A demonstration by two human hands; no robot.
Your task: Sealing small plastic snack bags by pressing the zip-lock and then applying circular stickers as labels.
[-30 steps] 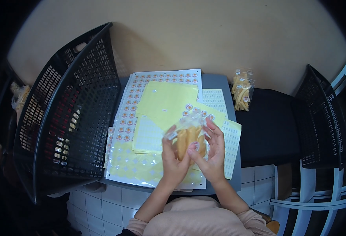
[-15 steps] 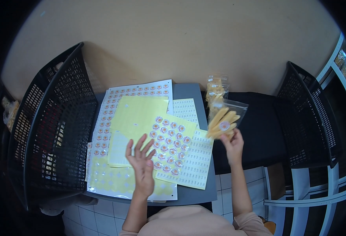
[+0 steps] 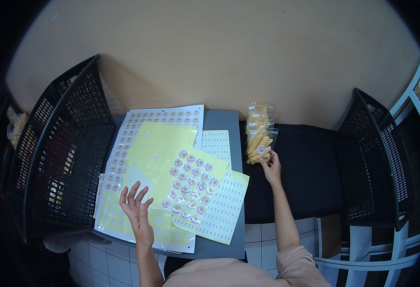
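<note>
Right hand (image 3: 272,170): thumb and fingers pinch the lower edge of a clear bag of yellow sticks (image 3: 256,146), on a black surface (image 3: 301,186) right of the grey bench (image 3: 224,121), overlapping similar bags (image 3: 260,116). Left hand (image 3: 140,211): empty, fingers spread and slightly curled, above the bench's sticker sheets (image 3: 191,184). Black basket (image 3: 78,153) stands left of the bench.

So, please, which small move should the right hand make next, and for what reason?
I would probably let the right hand release the front bag and lift away. The bag seems to lie on the black surface, in line with the bags behind it and overlapping the nearest, and the hand grips only its near edge, so it likely needs no more support.
</note>
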